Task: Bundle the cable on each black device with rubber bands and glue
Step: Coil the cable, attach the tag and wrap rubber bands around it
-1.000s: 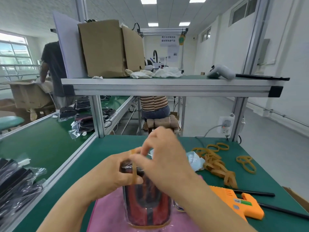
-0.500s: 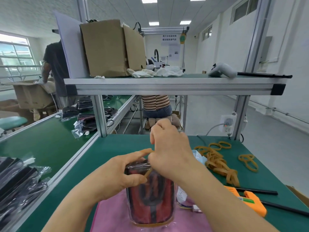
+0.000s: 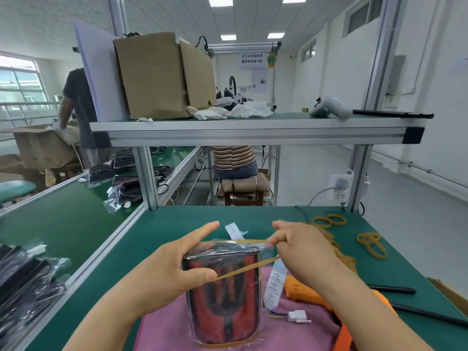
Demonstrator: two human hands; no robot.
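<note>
green bench (image 3: 164,224) on a factory line, seen from my head cam. black device (image 3: 222,292) stands upright on a pink cloth (image 3: 164,330) at the near edge, centre. it's wrapped in clear film, with red panels showing through.

left hand (image 3: 174,272) clasps its left side, thumb across the front face, index finger straight along the top edge. one rubber band (image 3: 240,271) is stretched over the top of the device, hooked on that thumb and index finger. right hand (image 3: 301,249) has its grip pinching the band's other end just past the top right corner, so the band is taut. one strand crosses the front diagonally, the other runs along the top.

white label strip (image 3: 274,285) hangs down the device's right side. thin wires lead to a white connector (image 3: 298,316) lying on the cloth. orange glue gun (image 3: 304,292) lies just right of the cloth, partly under my right forearm. black sticks (image 3: 395,290) lie beyond it.

loose rubber bands (image 3: 372,244) are piled at the far right of the bench. bagged devices (image 3: 25,279) are stacked on the adjoining bench to the left. shelf (image 3: 253,135) overhead carries a cardboard box (image 3: 157,77) and white rags (image 3: 250,110).
</note>
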